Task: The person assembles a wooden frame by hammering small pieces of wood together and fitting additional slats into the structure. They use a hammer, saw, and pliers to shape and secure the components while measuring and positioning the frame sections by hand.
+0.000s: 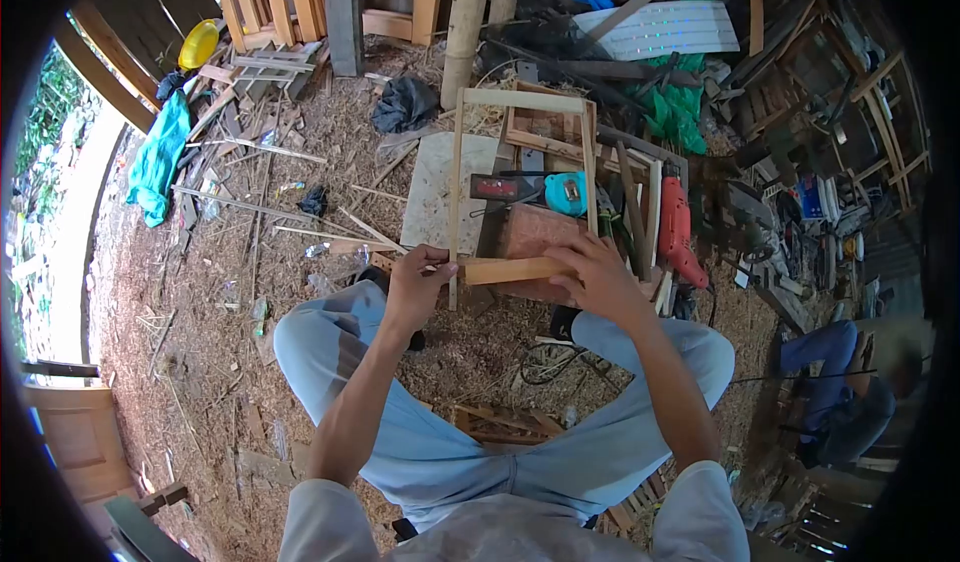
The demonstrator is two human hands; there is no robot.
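Note:
A light wooden frame [456, 177] stretches out in front of me, with two long thin side strips and a crosspiece at the far end. At its near end a short wooden slat [505, 271] lies across between the strips. The fingers of my left hand [415, 287] pinch the left strip close to the slat's left end. My right hand [603, 280] wraps over the slat's right end, by the right strip. Beneath the frame are a teal tape measure [566, 193], a dark tool with a red label [493, 188] and a reddish wooden block [540, 232].
A red power drill [678, 227] stands to the right. A pale board [432, 197] lies left of the wooden box [550, 142]. Sawdust and offcuts cover the ground. Another person [845, 392] sits at the far right. A bamboo post [465, 37] rises at the back.

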